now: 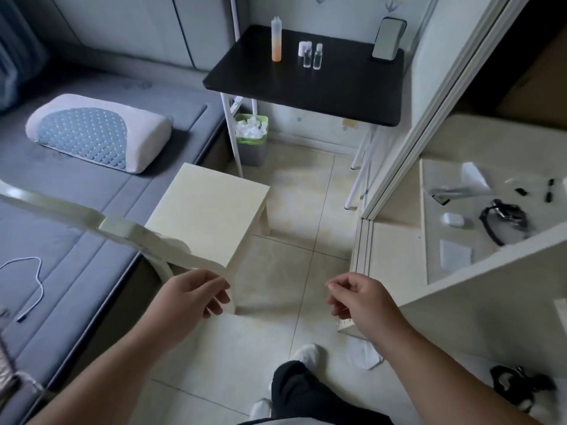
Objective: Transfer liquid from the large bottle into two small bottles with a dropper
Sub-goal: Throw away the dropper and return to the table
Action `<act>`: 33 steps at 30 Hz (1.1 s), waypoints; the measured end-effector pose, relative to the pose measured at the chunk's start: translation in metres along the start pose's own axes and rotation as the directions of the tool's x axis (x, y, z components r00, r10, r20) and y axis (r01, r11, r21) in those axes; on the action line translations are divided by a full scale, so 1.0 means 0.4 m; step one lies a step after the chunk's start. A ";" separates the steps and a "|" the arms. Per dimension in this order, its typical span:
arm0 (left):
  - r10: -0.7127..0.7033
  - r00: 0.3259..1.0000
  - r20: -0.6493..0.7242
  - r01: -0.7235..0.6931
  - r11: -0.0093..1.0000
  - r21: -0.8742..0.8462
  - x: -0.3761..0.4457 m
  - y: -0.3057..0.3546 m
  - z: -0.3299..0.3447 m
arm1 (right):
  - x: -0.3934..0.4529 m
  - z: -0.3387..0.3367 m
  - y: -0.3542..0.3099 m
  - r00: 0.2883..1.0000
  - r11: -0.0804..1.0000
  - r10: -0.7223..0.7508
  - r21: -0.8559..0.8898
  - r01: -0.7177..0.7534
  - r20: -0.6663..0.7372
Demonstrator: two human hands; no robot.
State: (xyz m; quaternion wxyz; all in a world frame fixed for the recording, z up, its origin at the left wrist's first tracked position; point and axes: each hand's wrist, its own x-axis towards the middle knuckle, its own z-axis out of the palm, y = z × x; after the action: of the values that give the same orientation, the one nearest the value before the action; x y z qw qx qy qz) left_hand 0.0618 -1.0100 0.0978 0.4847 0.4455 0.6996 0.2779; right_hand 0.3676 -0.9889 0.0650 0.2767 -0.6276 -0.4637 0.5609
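A tall, thin large bottle (276,38) stands on the black table (306,87), near its far left side. The bottle is see-through plastic with a pointed cap. Orange liquid fills its lower part and the top part looks pale. To the right of it, near the middle of the table, two small bottles (312,56) stand side by side, almost touching. They are clear and look like they hold nothing, though it is hard to be sure. A small white cap (303,48) sits just behind them. A phone (387,39) leans on the wall at the far right corner of the table.

Under the table's left side is a grey bin (252,139) with a green bag, full of scrunched white paper. In front of the table is a smooth, square, cream stool (205,216).

Both hands are well in front of the table, up in the air, holding nothing. The left hand (196,291) has loosely curled fingers. The right hand (357,297) is loosely curled too, with thumb and finger close together.
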 end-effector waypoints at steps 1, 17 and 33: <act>0.001 1.000 -0.019 -0.001 1.000 -0.007 0.029 0.011 0.000 | 0.032 -0.005 -0.008 1.000 1.000 0.004 0.013 -0.004 0.004; -0.071 0.997 0.036 0.072 0.997 -0.034 0.437 0.261 0.115 | 0.407 -0.125 -0.163 0.989 0.977 0.108 0.193 -0.087 -0.101; -0.019 0.967 0.255 -0.007 0.995 0.100 0.970 0.484 0.113 | 0.708 -0.239 -0.230 0.882 0.913 0.328 0.354 -0.204 -0.338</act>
State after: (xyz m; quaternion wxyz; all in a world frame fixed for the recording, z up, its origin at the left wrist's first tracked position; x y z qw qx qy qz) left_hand 0.1205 -0.5787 0.0726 0.5484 0.4994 0.6458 0.1813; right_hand 0.4176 -0.6812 0.0387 0.3773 -0.7339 -0.2144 0.5226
